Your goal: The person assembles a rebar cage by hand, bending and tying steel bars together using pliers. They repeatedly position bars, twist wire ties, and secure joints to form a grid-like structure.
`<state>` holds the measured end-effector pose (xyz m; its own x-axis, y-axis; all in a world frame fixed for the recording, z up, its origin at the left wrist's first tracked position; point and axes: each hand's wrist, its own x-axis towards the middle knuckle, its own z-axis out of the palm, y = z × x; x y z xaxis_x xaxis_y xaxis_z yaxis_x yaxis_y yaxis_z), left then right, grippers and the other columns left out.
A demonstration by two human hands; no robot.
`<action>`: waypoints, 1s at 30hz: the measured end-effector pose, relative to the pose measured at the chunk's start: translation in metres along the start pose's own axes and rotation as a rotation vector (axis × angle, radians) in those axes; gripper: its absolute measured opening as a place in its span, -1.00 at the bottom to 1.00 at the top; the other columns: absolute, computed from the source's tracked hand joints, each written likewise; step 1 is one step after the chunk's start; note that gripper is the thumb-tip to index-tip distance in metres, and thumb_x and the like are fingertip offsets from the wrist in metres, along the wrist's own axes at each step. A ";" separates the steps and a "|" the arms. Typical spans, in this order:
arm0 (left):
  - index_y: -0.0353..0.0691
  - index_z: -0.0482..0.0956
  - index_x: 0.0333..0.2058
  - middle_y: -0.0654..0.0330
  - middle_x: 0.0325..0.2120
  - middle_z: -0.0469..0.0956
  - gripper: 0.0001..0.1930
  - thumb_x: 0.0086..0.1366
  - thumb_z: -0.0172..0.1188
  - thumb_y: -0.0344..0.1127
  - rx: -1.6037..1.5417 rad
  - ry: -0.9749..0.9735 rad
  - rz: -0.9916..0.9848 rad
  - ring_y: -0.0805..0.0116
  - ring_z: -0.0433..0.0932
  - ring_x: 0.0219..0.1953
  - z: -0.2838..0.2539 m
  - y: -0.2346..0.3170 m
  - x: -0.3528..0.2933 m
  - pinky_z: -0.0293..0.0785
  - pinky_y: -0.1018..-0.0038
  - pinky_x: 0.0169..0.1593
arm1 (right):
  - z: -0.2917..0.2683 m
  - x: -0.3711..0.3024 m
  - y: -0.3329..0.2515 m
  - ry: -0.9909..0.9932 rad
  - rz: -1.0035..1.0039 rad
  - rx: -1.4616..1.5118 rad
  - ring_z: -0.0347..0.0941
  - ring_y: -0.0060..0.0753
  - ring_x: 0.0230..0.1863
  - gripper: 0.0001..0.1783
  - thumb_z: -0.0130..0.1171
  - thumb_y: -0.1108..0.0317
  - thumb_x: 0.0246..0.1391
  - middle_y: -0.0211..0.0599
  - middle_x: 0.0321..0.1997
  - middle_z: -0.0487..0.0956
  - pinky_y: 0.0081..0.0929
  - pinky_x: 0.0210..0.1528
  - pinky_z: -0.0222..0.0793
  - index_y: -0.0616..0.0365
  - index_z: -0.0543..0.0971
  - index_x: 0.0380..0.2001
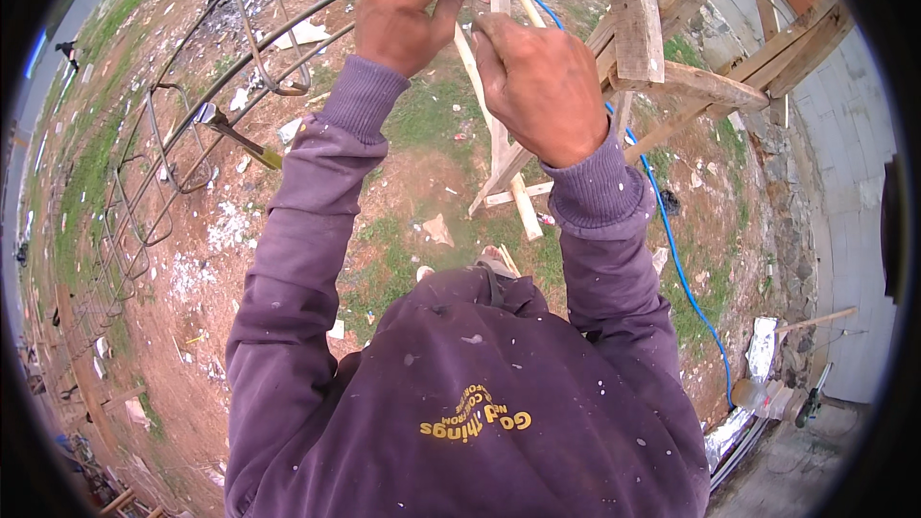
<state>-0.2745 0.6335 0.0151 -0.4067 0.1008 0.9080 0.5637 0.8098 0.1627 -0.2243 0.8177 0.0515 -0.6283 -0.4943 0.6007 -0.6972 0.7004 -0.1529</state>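
A long rebar cage (264, 58) of dark bars and bent stirrups runs from the upper edge down the left side. My left hand (408, 14) is closed at its upper bars, thumb and forefinger pinched together beside the steel. Whatever lies between those fingertips is too small to make out. Just right of it and slightly lower, my right hand (545, 86) is closed too, its fingers curled in a pinch. What it grips, if anything, is hidden. A hand tool (238, 138) with a metal head and a yellowish handle end hangs on the cage left of my left forearm.
Wooden trestle timbers (638, 29) stand at upper right, with thin wooden legs below my hands. A blue hose (672, 230) snakes down the right side beside a grey block wall (844, 134). Scraps and white debris (197, 278) litter the earth and grass. A plastic bottle (772, 401) lies lower right.
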 end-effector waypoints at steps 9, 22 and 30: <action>-0.14 0.74 -0.34 0.17 -0.54 0.66 -0.84 0.16 0.41 -0.22 -0.232 0.122 -0.300 0.32 0.59 -0.58 0.011 0.020 0.015 0.48 0.43 -0.47 | 0.008 0.073 0.063 0.338 0.198 0.046 0.57 0.02 -0.48 -0.74 0.18 0.25 0.16 -0.05 -0.51 0.63 -0.16 -0.40 0.42 0.25 0.65 -0.40; 0.26 0.73 -0.30 0.38 -0.46 0.62 -0.90 0.21 0.32 -0.06 0.189 0.094 -0.037 0.36 0.65 -0.45 0.021 0.009 0.001 0.57 0.40 -0.41 | -0.016 -0.029 0.008 -0.136 0.096 0.542 0.53 -0.46 -0.32 -0.72 0.20 0.24 0.28 -0.27 -0.36 0.62 -0.50 -0.26 0.42 0.28 0.61 -0.16; 0.20 0.71 -0.23 0.37 -0.41 0.62 -0.80 0.14 0.42 -0.12 0.199 0.084 0.020 0.36 0.62 -0.43 0.011 0.004 -0.001 0.54 0.38 -0.29 | 0.036 0.092 -0.127 -0.146 -0.585 0.287 0.58 -0.07 -0.24 -0.45 0.35 -0.14 0.03 -0.13 -0.25 0.64 -0.21 -0.18 0.49 0.19 0.65 -0.26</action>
<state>-0.2796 0.6427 0.0107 -0.3309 0.0758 0.9406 0.4145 0.9071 0.0727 -0.2056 0.6646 0.0975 -0.1446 -0.8301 0.5386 -0.9889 0.1405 -0.0491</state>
